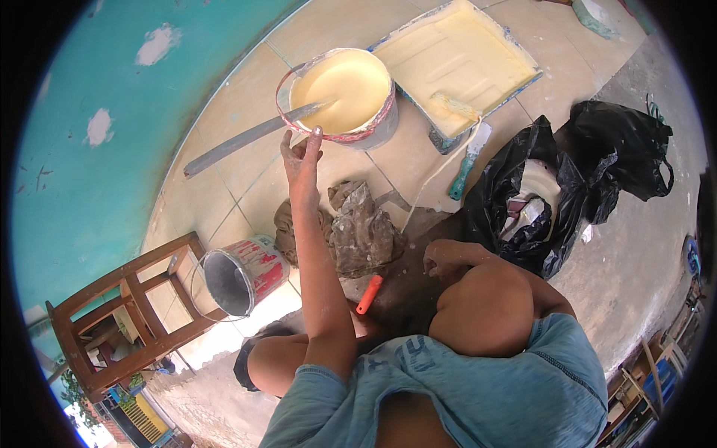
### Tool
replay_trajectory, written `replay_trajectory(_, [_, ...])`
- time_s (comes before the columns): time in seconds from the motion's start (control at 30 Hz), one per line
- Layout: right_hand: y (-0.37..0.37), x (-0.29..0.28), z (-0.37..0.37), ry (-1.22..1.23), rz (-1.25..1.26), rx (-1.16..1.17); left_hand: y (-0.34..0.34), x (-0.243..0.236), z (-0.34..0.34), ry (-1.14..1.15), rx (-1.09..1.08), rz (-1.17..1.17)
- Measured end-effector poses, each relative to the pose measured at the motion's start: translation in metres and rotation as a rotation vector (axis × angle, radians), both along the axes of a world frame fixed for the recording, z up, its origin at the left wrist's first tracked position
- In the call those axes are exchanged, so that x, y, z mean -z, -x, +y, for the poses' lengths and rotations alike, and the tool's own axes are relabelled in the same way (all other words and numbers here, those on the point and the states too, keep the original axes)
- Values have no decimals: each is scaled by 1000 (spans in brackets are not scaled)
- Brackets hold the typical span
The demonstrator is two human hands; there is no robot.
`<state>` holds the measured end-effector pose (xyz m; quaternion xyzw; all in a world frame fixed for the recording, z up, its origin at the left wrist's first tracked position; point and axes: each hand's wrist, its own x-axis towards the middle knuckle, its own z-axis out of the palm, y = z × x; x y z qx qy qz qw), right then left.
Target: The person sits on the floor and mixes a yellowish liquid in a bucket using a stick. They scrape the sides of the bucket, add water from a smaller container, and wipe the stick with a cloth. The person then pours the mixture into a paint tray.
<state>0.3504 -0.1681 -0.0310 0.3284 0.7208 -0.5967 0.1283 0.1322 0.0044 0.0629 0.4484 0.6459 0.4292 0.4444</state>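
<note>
My left hand (302,157) reaches forward to the near rim of a bucket (385,123) of pale yellow paint. Its fingers are apart, with tips at the red-smeared rim. A flat grey stick (239,147) leans out of the paint over that rim, just beyond my fingers. My right hand (441,259) hangs beside my bent right knee, fingers curled, with nothing visible in them. Between my knees lies an orange handle (369,294). A thin cream rod runs from near it to a paint-covered roller (455,106) in the yellow-coated tray (515,88).
Crumpled dirty cloths (362,231) lie before me. An empty grey bucket (261,272) is tipped left, near a wooden stool (134,306). A green-handled scraper (469,164) lies beside the tray. Black plastic bags (571,216) sit right. A teal wall (82,194) borders the left.
</note>
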Motion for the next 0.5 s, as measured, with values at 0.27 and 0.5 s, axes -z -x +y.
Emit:
replay_trajectory(0.27, [-25, 16, 22, 30, 57, 861, 47, 16, -42, 274, 324, 79])
replay_trajectory(0.5, [-5, 20, 8, 94, 116, 282, 58, 29, -49, 305, 415, 9])
